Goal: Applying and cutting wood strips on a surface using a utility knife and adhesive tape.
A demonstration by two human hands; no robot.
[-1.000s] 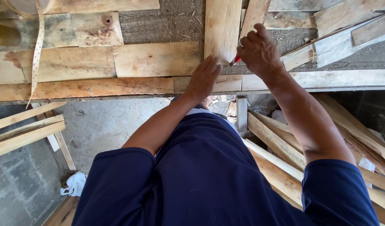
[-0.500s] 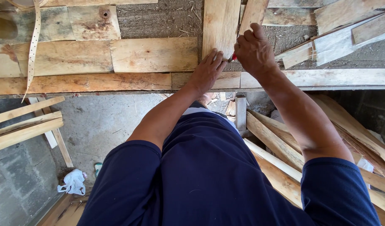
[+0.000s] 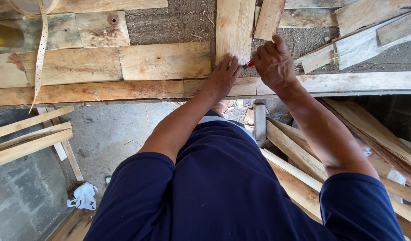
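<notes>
The table point(image 3: 169, 18) has a rough grey top with bits of straw on it. Several pale wooden boards lie flat on it: one upright board point(image 3: 234, 27) in the middle, a wide short board point(image 3: 165, 60) to its left, and a long board point(image 3: 87, 92) along the near edge. A perforated strip point(image 3: 40, 49) hangs over the boards on the left.

red tool point(image 3: 250, 64) mostly hidden by right hand point(image 3: 274, 67).
</notes>
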